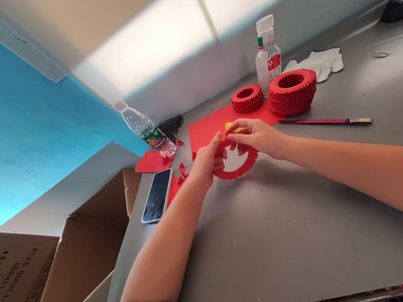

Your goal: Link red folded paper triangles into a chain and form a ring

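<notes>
A red ring of folded paper pieces (241,170) with a toothed outer edge is tilted up between both hands, over the grey table. My left hand (209,162) grips its left side, thumb on top. At its upper edge, my right hand (257,136) has its fingers closed on the ring; whether a small loose piece is in them too is hidden. A yellow object (229,126) shows partly behind the right fingers. Several small folded red paper pieces (182,174) lie left of my left hand. Behind the hands is a red paper sheet (201,130).
A smaller red paper ring stack (247,99) and a taller one (293,93) stand behind, near clear bottles (270,52) and a white glove (320,64). A dark red pen-like stick (326,121) lies right. Left are a phone (157,196), a tilted water bottle (147,129) and an open cardboard box (85,242).
</notes>
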`<action>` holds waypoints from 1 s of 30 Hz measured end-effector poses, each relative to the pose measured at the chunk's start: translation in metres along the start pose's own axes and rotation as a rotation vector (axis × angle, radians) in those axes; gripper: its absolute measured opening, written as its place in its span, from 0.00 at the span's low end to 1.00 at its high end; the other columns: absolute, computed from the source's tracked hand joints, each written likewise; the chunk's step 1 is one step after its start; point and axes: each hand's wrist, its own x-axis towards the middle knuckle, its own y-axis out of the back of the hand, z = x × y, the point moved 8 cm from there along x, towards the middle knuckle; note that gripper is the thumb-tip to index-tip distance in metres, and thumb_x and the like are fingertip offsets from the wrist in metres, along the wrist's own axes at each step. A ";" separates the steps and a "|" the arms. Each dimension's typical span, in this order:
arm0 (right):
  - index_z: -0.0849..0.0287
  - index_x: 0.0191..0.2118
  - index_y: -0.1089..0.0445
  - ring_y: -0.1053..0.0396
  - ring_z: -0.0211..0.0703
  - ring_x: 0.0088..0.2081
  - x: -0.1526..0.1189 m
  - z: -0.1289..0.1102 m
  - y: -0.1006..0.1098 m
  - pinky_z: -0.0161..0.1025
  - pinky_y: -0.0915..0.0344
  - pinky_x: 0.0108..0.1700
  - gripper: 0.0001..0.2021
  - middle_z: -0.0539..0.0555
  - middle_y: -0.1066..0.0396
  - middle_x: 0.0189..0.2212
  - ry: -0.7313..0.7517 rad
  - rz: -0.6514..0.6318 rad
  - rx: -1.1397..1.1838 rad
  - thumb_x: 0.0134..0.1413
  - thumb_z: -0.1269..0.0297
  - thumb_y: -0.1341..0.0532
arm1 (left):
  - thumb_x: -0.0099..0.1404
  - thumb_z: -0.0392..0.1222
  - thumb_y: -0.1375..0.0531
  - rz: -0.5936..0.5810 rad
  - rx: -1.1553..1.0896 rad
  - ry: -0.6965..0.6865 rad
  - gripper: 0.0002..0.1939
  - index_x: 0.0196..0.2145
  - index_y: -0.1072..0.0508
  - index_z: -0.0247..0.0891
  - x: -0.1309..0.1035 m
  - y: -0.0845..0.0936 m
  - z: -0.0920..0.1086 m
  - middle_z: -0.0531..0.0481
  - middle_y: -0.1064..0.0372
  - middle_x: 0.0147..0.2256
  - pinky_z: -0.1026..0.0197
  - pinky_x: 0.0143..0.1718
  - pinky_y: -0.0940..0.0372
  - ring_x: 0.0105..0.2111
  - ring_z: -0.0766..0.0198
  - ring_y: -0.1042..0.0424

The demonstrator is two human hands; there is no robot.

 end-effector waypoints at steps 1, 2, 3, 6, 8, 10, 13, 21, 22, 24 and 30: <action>0.59 0.36 0.35 0.37 0.32 0.23 0.000 -0.002 0.001 0.34 0.36 0.28 0.12 0.51 0.31 0.26 0.023 0.021 -0.003 0.50 0.56 0.42 | 0.56 0.58 0.45 0.004 -0.004 0.001 0.23 0.19 0.37 0.34 0.000 0.001 0.000 0.56 0.48 0.18 0.68 0.14 0.60 0.14 0.77 0.60; 0.60 0.34 0.35 0.37 0.32 0.23 -0.001 -0.003 0.001 0.34 0.36 0.27 0.11 0.51 0.32 0.25 0.043 0.038 -0.008 0.50 0.57 0.42 | 0.56 0.58 0.45 0.006 -0.006 0.002 0.23 0.19 0.37 0.34 0.000 0.001 -0.001 0.56 0.48 0.18 0.68 0.14 0.60 0.14 0.78 0.60; 0.60 0.32 0.35 0.38 0.31 0.22 -0.001 -0.004 0.002 0.33 0.37 0.26 0.10 0.50 0.33 0.24 0.059 0.054 -0.014 0.49 0.57 0.41 | 0.56 0.58 0.45 0.006 -0.003 0.006 0.23 0.19 0.37 0.34 0.000 0.001 -0.001 0.56 0.48 0.18 0.68 0.14 0.60 0.13 0.78 0.60; 0.61 0.29 0.35 0.40 0.31 0.22 -0.002 -0.005 0.002 0.31 0.39 0.22 0.10 0.49 0.35 0.23 0.080 0.084 -0.034 0.48 0.59 0.40 | 0.56 0.57 0.44 -0.002 0.027 0.030 0.22 0.19 0.37 0.33 -0.001 -0.001 -0.003 0.56 0.48 0.17 0.68 0.14 0.59 0.13 0.78 0.60; 0.61 0.29 0.35 0.41 0.30 0.21 -0.002 -0.004 0.001 0.30 0.40 0.21 0.09 0.48 0.36 0.23 0.078 0.092 -0.033 0.48 0.59 0.40 | 0.56 0.57 0.43 -0.004 0.041 0.044 0.22 0.19 0.37 0.33 -0.001 -0.002 -0.004 0.56 0.48 0.17 0.68 0.14 0.59 0.13 0.78 0.60; 0.60 0.29 0.36 0.42 0.30 0.21 -0.002 -0.002 0.001 0.31 0.40 0.21 0.09 0.48 0.37 0.22 0.065 0.092 -0.017 0.48 0.59 0.41 | 0.56 0.57 0.44 -0.001 0.045 0.045 0.22 0.19 0.36 0.33 -0.002 -0.002 -0.005 0.56 0.48 0.17 0.68 0.14 0.59 0.13 0.78 0.60; 0.60 0.29 0.36 0.44 0.29 0.19 -0.002 0.001 0.001 0.30 0.43 0.19 0.10 0.48 0.37 0.22 0.031 0.082 -0.013 0.48 0.58 0.40 | 0.56 0.57 0.44 -0.020 0.065 0.043 0.22 0.21 0.35 0.33 -0.002 -0.003 -0.005 0.56 0.49 0.17 0.69 0.13 0.60 0.13 0.78 0.61; 0.59 0.29 0.34 0.45 0.29 0.16 0.002 0.009 0.001 0.31 0.48 0.16 0.11 0.50 0.34 0.21 -0.072 -0.020 -0.065 0.46 0.55 0.39 | 0.57 0.57 0.45 -0.095 0.111 0.081 0.21 0.24 0.32 0.34 -0.006 -0.008 -0.005 0.56 0.50 0.18 0.69 0.13 0.62 0.13 0.78 0.62; 0.59 0.29 0.34 0.45 0.29 0.16 0.002 0.009 0.001 0.32 0.48 0.16 0.12 0.50 0.34 0.22 -0.082 -0.033 -0.064 0.46 0.55 0.39 | 0.57 0.58 0.46 -0.100 0.114 0.088 0.21 0.24 0.32 0.34 -0.007 -0.009 -0.006 0.57 0.51 0.17 0.69 0.13 0.62 0.13 0.78 0.62; 0.59 0.29 0.33 0.45 0.29 0.16 0.002 0.009 -0.001 0.32 0.49 0.16 0.13 0.50 0.34 0.22 -0.103 -0.056 -0.064 0.44 0.53 0.38 | 0.57 0.58 0.46 -0.108 0.114 0.103 0.22 0.23 0.33 0.34 -0.007 -0.010 -0.007 0.57 0.51 0.17 0.69 0.13 0.64 0.13 0.78 0.63; 0.59 0.27 0.34 0.44 0.29 0.16 -0.002 0.007 -0.005 0.31 0.47 0.16 0.13 0.50 0.34 0.21 -0.115 -0.039 -0.069 0.45 0.54 0.39 | 0.57 0.59 0.46 -0.101 0.086 0.141 0.23 0.23 0.34 0.34 -0.006 -0.010 -0.010 0.58 0.52 0.16 0.70 0.12 0.63 0.12 0.78 0.63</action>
